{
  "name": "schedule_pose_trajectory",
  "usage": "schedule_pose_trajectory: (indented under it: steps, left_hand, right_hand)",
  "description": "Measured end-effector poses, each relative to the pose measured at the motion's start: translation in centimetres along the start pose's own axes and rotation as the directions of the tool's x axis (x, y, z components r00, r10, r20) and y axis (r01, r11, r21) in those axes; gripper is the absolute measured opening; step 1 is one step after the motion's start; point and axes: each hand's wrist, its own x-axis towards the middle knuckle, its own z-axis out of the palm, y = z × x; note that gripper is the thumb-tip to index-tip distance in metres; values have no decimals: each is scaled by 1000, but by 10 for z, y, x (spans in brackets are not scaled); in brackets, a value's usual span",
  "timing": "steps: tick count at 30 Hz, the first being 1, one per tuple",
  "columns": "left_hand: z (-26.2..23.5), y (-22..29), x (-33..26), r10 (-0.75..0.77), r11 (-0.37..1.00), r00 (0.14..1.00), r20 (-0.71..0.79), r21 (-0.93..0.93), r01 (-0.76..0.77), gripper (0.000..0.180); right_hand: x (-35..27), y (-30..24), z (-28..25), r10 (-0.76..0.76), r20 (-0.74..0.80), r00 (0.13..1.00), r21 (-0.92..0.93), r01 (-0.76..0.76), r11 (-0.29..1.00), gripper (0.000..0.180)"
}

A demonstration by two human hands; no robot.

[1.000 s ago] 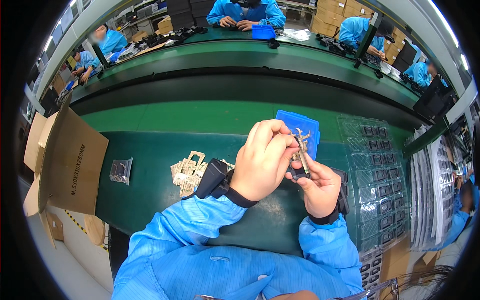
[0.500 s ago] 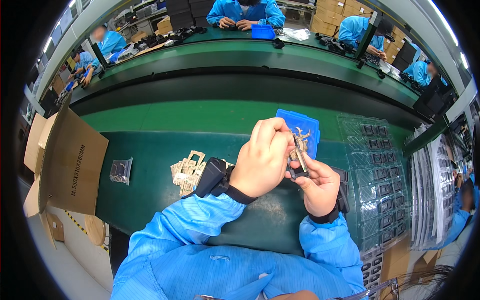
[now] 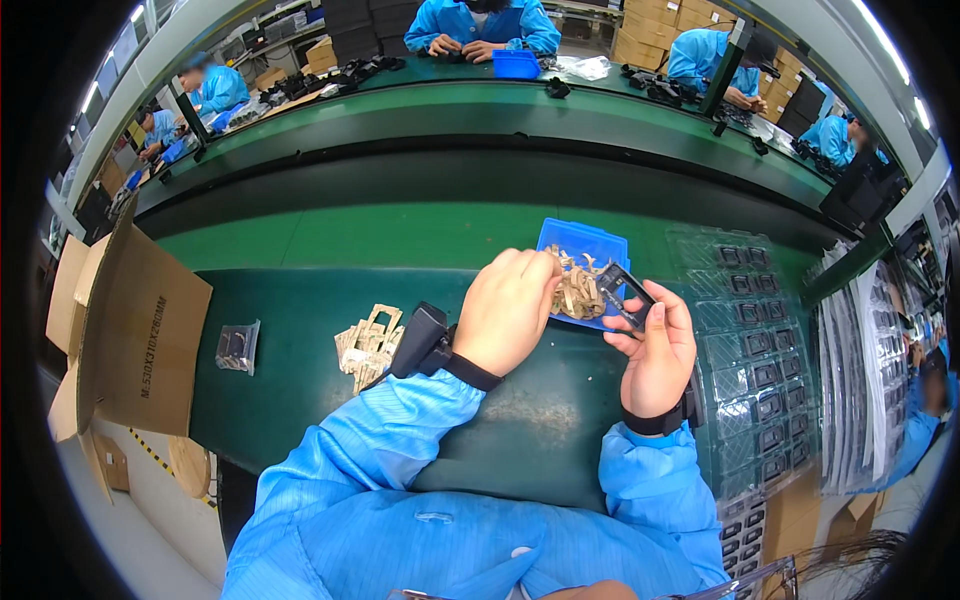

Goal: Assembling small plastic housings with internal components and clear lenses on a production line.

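In the right hand (image 3: 657, 352), fingers clamped on it, a black frame (image 3: 618, 284) slants, long axis up-left, over the right side of the blue box (image 3: 588, 240), while the left hand (image 3: 505, 312), grip can't tell, is nearer the tan strips (image 3: 577, 293) inside, just right of its fingertips.

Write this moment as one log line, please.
left hand: at tan strips in blue bin, grip unclear | right hand: holding dark frame | green table: tan pieces left, clear tray right
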Motion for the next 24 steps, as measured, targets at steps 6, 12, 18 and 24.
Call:
schedule_pose_trajectory:
  steps: [6,12,18,24]
  left_hand:
    - [4,-10,-3,-28,999,997,72,-42,31,15]
    - [2,10,1,-228,385,921,316,-839,384,29]
    - [-3,17,-6,-121,294,876,466,-826,480,31]
    - [-7,21,-8,-131,350,915,381,-846,403,28]
  right_hand:
    - [-2,7,1,19,47,999,-53,-16,998,21]
    - [-7,10,4,15,188,982,-72,-1,997,18]
    - [-17,4,9,-69,248,966,-123,102,987,14]
    - [-19,3,9,-133,262,956,-95,163,982,14]
